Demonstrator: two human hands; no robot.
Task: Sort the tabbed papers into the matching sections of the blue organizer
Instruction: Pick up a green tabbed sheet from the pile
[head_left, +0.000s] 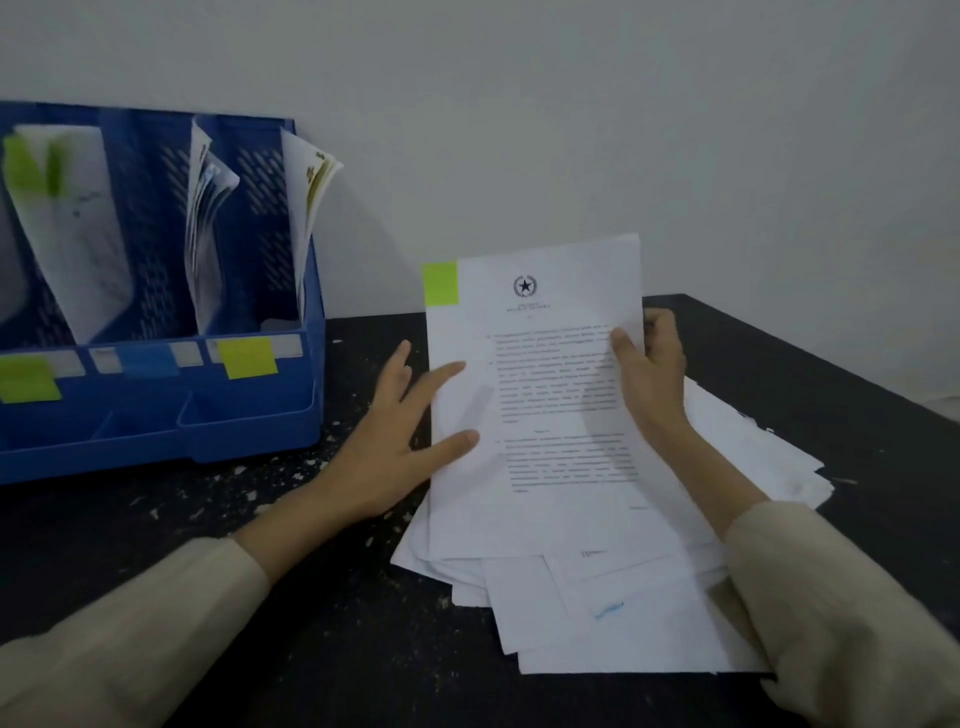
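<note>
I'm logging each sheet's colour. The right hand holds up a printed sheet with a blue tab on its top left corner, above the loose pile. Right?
Not quite: the tab is green, not blue, as the head view shows. Otherwise right: the right hand holds the printed sheet above the loose pile.

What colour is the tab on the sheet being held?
Lime green tab, top-left corner; head view.

Right hand (647, 364) pinches the right edge of a printed sheet (540, 395) bearing a green tab (440, 283), raised above a loose paper pile (613, 608) on the dark surface (322, 623). Left hand (400, 441) rests straight fingers on the sheet's left edge. Blue organizer (249, 415) stands left, papers upright in its sections.
</note>
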